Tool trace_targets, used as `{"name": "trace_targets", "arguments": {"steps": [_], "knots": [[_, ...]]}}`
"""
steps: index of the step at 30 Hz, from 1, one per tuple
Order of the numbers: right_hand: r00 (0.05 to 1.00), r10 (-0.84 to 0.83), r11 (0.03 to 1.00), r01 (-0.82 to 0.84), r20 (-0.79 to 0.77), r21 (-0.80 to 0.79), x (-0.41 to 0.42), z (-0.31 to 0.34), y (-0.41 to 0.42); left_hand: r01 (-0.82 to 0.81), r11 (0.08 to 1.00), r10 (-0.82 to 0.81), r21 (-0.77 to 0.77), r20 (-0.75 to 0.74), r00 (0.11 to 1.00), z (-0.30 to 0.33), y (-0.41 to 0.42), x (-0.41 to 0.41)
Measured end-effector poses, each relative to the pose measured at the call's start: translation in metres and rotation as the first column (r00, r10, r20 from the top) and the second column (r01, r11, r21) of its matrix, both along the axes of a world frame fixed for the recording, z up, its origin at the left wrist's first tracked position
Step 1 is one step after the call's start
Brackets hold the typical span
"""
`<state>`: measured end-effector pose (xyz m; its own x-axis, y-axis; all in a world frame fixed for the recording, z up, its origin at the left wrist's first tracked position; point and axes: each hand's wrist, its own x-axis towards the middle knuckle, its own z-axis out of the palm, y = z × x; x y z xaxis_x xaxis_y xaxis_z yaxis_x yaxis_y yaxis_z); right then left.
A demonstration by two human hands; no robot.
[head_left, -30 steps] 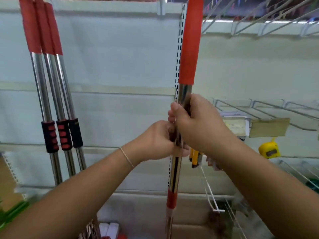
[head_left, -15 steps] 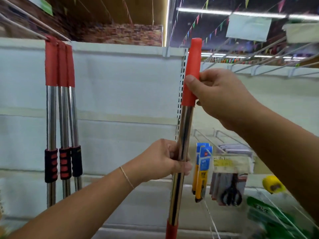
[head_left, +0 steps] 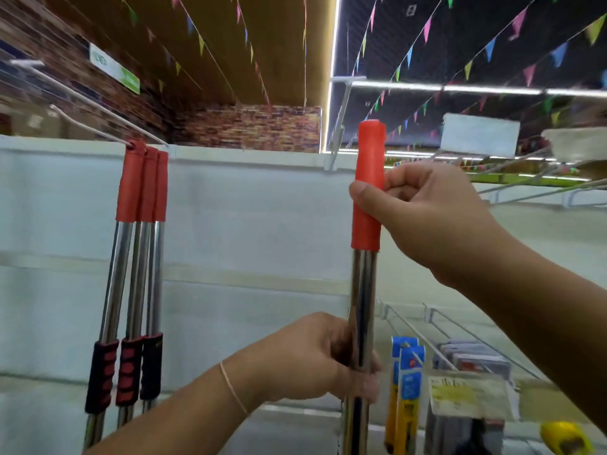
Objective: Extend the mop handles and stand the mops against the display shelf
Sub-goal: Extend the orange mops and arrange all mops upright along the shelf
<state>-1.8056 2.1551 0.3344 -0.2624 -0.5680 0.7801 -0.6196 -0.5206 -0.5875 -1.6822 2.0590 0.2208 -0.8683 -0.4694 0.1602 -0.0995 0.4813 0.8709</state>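
A: How will that mop handle handle?

B: Stiff, light steel tube, I'd judge, and slick where bare. Best taken by the red grip above and the shaft below.

A: And the hands?

B: The right hand is curled round the red grip; the left hand is wrapped tight on the chrome shaft lower down. It stands upright before the display shelf, right of three extended mop handles leaning there. Motion blur hides any locking collar.

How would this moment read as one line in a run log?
step: extending handle | left hand: grips steel mop pole | right hand: holds its red grip sleeve | three steel-and-red mops: leaning on white shelf
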Motion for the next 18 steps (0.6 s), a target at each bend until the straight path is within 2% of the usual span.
{"name": "trace_targets", "arguments": {"steps": [9,18], "knots": [[0.999,-0.038,0.998,0.039,0.027,-0.047,0.001,0.009,-0.017,-0.018,1.000,0.018,-0.017,-0.004,1.000,0.017,-0.008,-0.002],[0.981,-0.188,0.981,0.185,-0.039,-0.061,0.005,0.024,-0.046,-0.069,0.994,0.070,-0.083,0.006,0.998,0.032,-0.030,-0.002]]}}
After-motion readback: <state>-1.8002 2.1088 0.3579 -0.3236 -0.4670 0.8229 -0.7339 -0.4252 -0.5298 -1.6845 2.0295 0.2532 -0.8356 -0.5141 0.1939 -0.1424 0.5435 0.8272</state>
